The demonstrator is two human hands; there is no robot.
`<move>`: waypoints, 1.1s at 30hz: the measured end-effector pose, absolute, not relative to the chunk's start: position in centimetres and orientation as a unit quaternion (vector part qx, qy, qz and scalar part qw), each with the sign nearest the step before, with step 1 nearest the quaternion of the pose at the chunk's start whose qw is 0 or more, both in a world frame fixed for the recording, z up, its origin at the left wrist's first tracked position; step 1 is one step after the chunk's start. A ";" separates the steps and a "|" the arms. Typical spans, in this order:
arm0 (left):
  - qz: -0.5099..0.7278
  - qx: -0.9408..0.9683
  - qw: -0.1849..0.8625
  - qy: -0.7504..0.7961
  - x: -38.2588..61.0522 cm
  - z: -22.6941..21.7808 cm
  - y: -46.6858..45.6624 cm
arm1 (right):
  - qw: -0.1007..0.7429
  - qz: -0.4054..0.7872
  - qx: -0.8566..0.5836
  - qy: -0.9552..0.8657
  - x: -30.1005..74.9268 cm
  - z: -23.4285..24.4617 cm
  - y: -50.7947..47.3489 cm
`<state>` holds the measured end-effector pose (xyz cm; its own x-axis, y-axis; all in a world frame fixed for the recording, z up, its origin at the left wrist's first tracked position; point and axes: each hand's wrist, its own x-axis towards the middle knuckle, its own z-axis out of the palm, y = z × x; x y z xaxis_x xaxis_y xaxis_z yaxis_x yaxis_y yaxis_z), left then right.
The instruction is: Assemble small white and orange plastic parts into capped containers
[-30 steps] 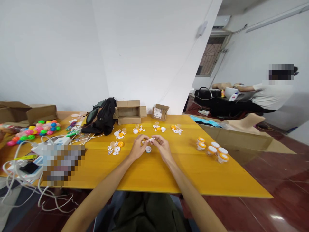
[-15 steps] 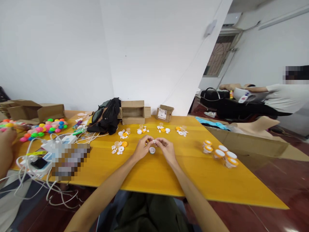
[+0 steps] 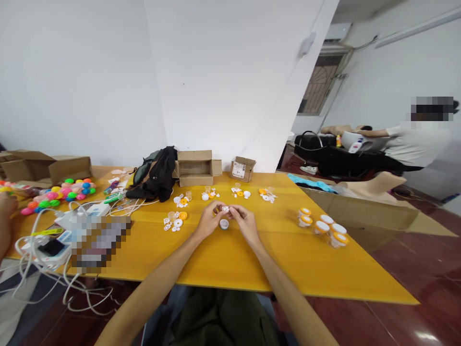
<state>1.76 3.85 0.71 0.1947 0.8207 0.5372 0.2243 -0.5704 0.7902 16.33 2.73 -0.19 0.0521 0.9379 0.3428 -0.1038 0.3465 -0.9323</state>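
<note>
Both my hands meet over the middle of the yellow table. My left hand and my right hand pinch a small white toothed part between their fingertips, just above a small white round cap that lies on the table. To the left lies a group of small white and orange parts. Further groups of such parts lie behind my hands. Several small jars with orange and white lids stand to the right.
Open cardboard boxes and a black bag stand at the table's back. Coloured balls, cables and a power strip crowd the left end, where another person's hand shows. A person in white leans over dark bags at the right.
My hands have stayed together on the small white part, with only slight finger movement. The view has swung a little left and right.
</note>
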 end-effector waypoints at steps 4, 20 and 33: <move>0.520 0.712 0.292 0.371 1.7 0.8 3.8 | 0.612 0.411 -0.392 -0.550 16.4 -0.2 2.7; 0.490 0.737 0.295 0.360 1.3 0.9 4.1 | 0.617 0.380 -0.409 -0.554 16.2 0.0 2.6; 0.406 0.763 0.167 0.474 -0.6 -1.6 6.1 | 0.635 0.411 -0.444 -0.482 16.9 -0.6 3.3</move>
<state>-0.60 6.05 -1.61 0.2209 0.8588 0.4623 0.5875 -0.4955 0.6398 16.88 3.27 -0.65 0.1990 0.9484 0.2470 -0.0937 0.2693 -0.9585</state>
